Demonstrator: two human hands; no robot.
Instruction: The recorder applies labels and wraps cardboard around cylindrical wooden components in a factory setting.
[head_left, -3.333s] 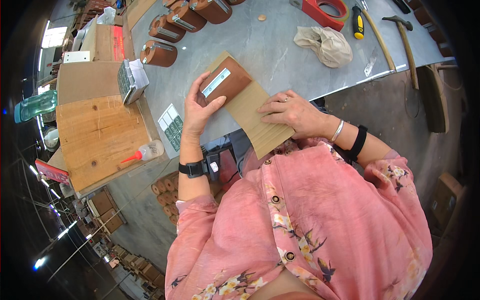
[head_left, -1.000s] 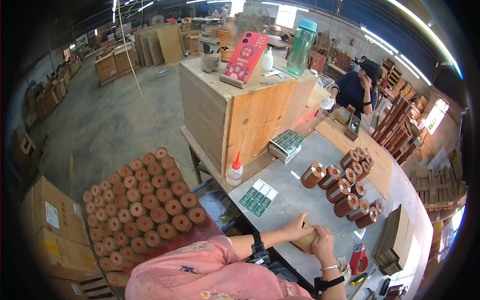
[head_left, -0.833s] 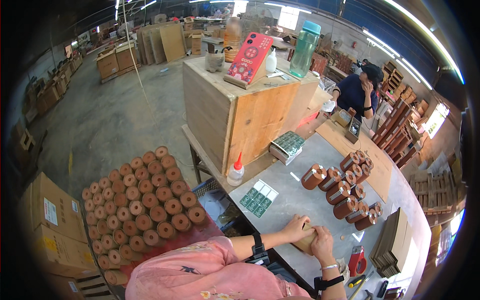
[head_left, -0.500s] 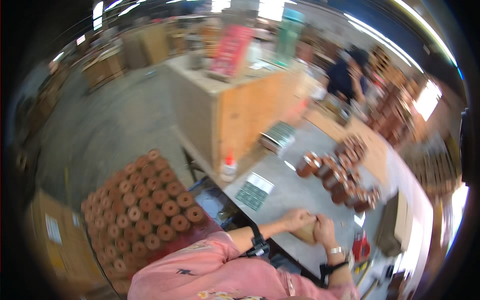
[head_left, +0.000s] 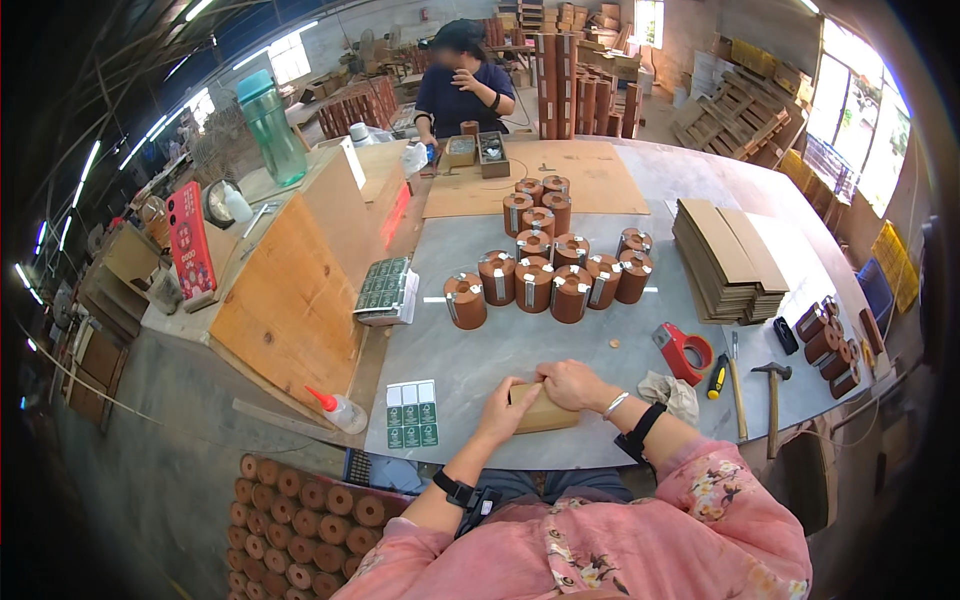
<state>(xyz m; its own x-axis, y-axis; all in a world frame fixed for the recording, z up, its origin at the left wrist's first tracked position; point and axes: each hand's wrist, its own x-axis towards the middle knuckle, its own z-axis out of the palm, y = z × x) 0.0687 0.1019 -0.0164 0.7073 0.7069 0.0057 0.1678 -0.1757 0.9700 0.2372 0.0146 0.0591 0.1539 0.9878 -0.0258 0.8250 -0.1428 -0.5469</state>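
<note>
A small brown cardboard box [head_left: 545, 416] lies on the grey table close to my body. My left hand [head_left: 506, 408] grips its left end, fingers bent over the top edge. My right hand [head_left: 574, 386] is closed on the far right part, its fingertips meeting the left hand's near the top; the exact finger contact there is hidden. Left of the box lies a sheet of green and white labels [head_left: 412, 424]. Beyond my hands stand several reddish-brown hollow cylinders [head_left: 535, 285] with pale strips on their sides.
Flattened cardboard [head_left: 722, 262] is stacked at right, near a red tape dispenser [head_left: 684, 353], crumpled cloth [head_left: 668, 398], yellow-black knife [head_left: 718, 378] and hammer [head_left: 772, 405]. At left are a label stack [head_left: 386, 292], red-tipped bottle [head_left: 342, 410] and wooden cabinet [head_left: 285, 310]. A co-worker [head_left: 465, 90] sits opposite.
My view has swung right, from the floor and the cylinders at lower left to the table. Both hands stay on the cardboard box, which now shows more clearly.
</note>
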